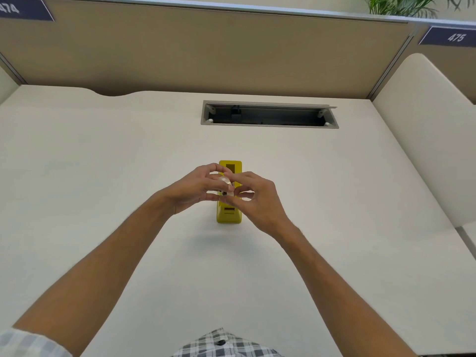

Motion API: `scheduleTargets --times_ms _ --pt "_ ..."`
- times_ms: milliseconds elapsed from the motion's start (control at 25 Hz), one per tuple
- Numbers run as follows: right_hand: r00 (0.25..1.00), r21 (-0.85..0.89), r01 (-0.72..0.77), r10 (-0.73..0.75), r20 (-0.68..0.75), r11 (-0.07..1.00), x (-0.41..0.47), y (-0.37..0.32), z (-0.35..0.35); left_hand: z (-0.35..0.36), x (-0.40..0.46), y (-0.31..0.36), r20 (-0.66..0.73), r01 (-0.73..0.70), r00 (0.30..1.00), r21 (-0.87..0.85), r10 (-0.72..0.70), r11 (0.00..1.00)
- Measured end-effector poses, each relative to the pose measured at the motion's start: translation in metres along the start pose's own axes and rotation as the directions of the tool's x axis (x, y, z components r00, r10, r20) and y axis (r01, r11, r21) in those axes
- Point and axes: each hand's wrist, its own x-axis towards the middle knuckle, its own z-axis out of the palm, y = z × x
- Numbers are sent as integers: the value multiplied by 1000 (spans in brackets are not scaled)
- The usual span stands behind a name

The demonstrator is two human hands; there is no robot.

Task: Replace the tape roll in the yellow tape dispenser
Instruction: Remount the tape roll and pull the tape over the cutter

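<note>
A yellow tape dispenser (pixel 229 215) stands on the white desk, its long axis pointing away from me, with an open slot at its far end. Just above its middle, a small roll of clear tape (pixel 226 183) is held between both hands. My left hand (pixel 195 189) grips the roll from the left with fingers curled around it. From the right, my right hand (pixel 253 198) pinches the roll with thumb and fingertips. The fingers hide the dispenser's middle section and most of the roll.
An open grey cable tray (pixel 269 115) is recessed in the desk (pixel 103 163) behind the dispenser. Brown partition panels (pixel 206 52) close off the back, and a cream divider (pixel 427 130) rises at the right. My checked shirt shows at the bottom edge.
</note>
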Motion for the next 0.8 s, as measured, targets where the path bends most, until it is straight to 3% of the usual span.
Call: scheduleTargets --times_ms 160,320,520,800 --pt "991 -79 4 -15 -131 997 1 4 11 4 3 0 -22 -20 1000 -29 20 999" --pt "963 -140 -4 -33 -266 990 8 8 17 14 8 -4 -212 -66 976 -54 53 996" --pt "948 -253 -58 -27 -317 966 19 15 23 20 17 -16 -433 -107 890 109 144 988" --pt "917 -314 -162 25 -398 936 37 29 30 22 36 -20 -501 -181 826 200 259 963"
